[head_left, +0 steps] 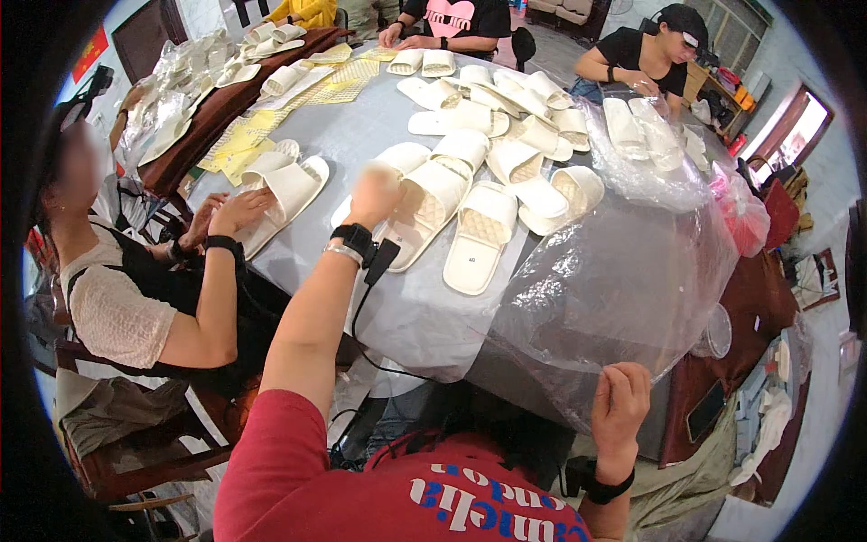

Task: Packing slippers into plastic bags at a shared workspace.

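The right grip [621,397] is pinching the near edge of a clear plastic bag [623,271], its thumb and fingers coming together on the film. From there the bag is stretching ahead and to both sides of this grip, across the grey-covered counter [348,117].

The left grip [375,191] is blurring among the cream slippers, so I cannot tell whether its fingers are standing apart, together or clamped on one. Just right of it, a quilted slipper [435,194] is lying sole down; farther right, another open-toed slipper [479,237] is sitting with its heel toward the wearer, close to the bag's left side. Beyond the left grip, a slipper heap [492,104] is covering the middle of the counter, and well beyond the right grip a plastic-wrapped pair [623,126] is resting.

Left of the left grip, a co-worker's hand [239,212] is touching a cream slipper [293,190], with yellow sheets [239,163] lying past it. To the right of the right grip, a dark phone [706,411] is lying near it, while a clear tub [715,330] is standing farther ahead.
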Motion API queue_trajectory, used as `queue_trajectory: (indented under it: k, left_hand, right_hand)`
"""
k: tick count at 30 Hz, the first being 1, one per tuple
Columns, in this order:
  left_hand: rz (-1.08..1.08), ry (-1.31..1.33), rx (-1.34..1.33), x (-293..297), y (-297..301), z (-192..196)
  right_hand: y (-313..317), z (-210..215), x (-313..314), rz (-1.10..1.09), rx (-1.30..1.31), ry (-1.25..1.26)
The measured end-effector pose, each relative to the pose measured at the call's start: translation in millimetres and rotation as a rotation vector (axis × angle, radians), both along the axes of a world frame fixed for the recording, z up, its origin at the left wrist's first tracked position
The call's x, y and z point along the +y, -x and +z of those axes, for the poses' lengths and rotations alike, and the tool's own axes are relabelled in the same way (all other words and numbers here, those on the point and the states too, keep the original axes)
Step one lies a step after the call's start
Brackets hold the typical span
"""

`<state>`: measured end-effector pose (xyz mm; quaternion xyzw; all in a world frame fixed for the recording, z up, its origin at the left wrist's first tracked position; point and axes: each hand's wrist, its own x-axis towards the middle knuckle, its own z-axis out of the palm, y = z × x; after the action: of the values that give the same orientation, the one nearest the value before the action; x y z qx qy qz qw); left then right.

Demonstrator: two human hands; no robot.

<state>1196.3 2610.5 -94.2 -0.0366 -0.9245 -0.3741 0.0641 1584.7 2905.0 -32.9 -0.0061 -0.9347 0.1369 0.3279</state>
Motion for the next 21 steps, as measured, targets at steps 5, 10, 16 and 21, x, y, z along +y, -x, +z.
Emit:
queue_trajectory:
  k: [5, 10, 16, 21]
  left_hand:
    - [0.100, 0.158, -0.087, 20, 23, -13]
    - [0.052, -0.083, -0.066, 12, 18, -16]
    - [-0.039, -0.038, 0.417, -23, -45, -2]
    - [-0.223, -0.528, 0.044, -41, -101, 14]
  right_hand:
    - [-2, 1, 2, -0.056, -0.043, -0.017]
    - [-1, 2, 6, -0.120, -0.054, -0.023]
    - [8, 5, 13, -0.164, -0.104, 0.031]
    - [34, 11, 18, -0.161, -0.029, 0.038]
